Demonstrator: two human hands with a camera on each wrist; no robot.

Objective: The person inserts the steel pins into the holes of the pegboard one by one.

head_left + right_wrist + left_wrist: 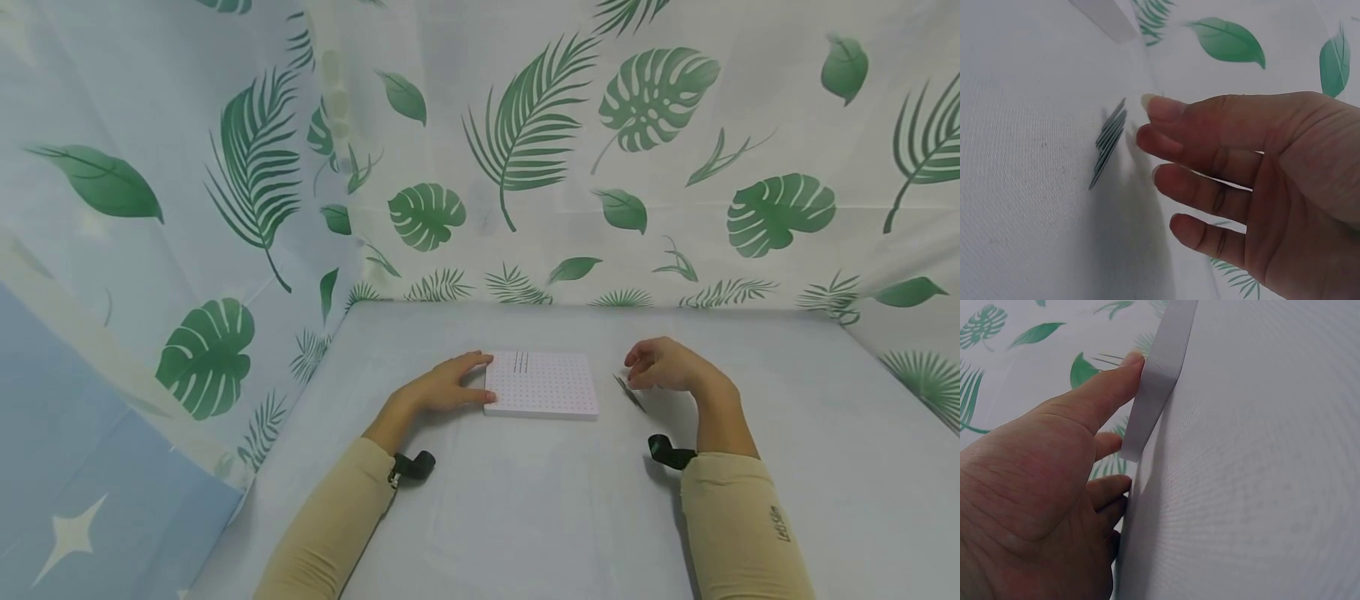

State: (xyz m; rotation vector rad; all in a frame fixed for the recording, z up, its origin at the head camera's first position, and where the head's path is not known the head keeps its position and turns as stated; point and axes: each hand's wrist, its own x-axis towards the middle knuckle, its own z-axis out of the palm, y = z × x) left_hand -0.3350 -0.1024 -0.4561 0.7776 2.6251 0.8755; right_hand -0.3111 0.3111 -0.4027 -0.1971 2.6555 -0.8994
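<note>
A white board (543, 396) dotted with a grid of small holes lies flat on the table. Three thin dark pins (521, 362) show in a row near its upper left corner. My left hand (448, 383) rests at the board's left side, thumb and fingers spread along that edge; its thumb touches the board's side wall (1159, 369) in the left wrist view. A small pile of thin metal pins (1109, 140) lies to the right of the board. Close over it hovers my right hand (663, 365), fingers loosely bent, with nothing between thumb and fingertips.
A pale cloth covers the table (480, 508). Leaf-printed curtains (525, 167) hang at the back and sides. A dark wrist camera (415, 467) sits by the left sleeve, another camera (670, 452) by the right.
</note>
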